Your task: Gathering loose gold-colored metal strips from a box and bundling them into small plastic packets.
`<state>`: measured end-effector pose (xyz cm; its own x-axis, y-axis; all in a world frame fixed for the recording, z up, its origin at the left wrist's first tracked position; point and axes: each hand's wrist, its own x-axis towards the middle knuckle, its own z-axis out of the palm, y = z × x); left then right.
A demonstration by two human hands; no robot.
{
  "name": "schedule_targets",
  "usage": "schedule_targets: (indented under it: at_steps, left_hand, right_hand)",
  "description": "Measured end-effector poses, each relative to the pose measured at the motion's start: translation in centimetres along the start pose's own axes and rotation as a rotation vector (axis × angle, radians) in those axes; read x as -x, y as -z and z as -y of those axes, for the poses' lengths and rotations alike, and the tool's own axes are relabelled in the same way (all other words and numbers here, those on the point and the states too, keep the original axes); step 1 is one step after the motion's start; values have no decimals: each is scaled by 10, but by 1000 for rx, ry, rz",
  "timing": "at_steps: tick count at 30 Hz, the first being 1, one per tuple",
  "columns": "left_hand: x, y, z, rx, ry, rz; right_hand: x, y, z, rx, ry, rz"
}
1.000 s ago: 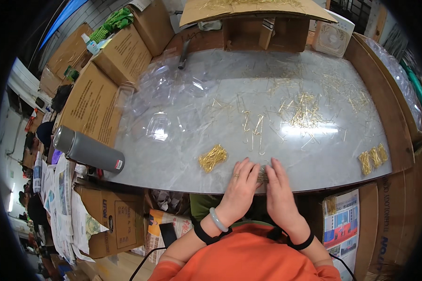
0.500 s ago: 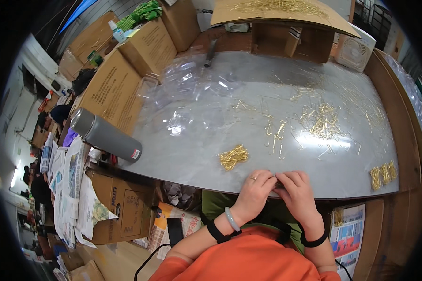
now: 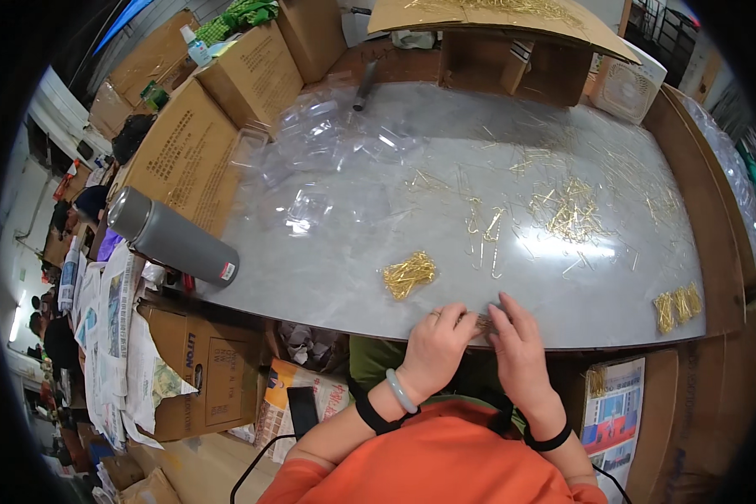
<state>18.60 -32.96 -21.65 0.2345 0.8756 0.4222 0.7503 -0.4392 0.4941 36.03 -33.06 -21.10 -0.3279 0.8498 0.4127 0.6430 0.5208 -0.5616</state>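
Note:
At the table's near edge my left hand is closed round a small bundle of thin gold wire pieces, mostly hidden by the fingers. My right hand is against the bundle's right end, fingers stretched and a little apart. Ahead and to the left lies a pile of gold wire hooks. Several long gold hooks lie loose on the grey table beyond my hands. A larger heap of gold hooks is spread farther right.
Clear plastic boxes crowd the table's back left. A grey bottle leans at the left edge, beside cartons. Small hook bundles lie at the right. A cardboard box and a white fan stand at the back.
My right fingers have straightened and spread, parting slightly from my left hand. The bundle's end now shows between my hands. The whole view has shifted a little.

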Motion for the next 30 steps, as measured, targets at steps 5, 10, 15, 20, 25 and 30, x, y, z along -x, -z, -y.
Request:
schedule_targets:
  at_steps: [5,10,15,20,25,30]
  left_hand:
    - [-7,4,8,132,46,97]
    - [-9,24,5,288,84,97]
    - [-4,26,3,230,155,82]
    - [-4,19,6,146,123,125]
    - [-12,21,6,225,90,159]
    - [-19,40,18,368,139,331]
  right_hand:
    - [-10,-6,5,-21,46,58]
    - [-17,3,-2,-27,62,65]
    - [-21,11,-7,47,127,62]
    - [-13,4,-12,28,98,41]
    - [-5,12,-10,-142,-41,13]
    - [-16,41,-30,-98,15,162]
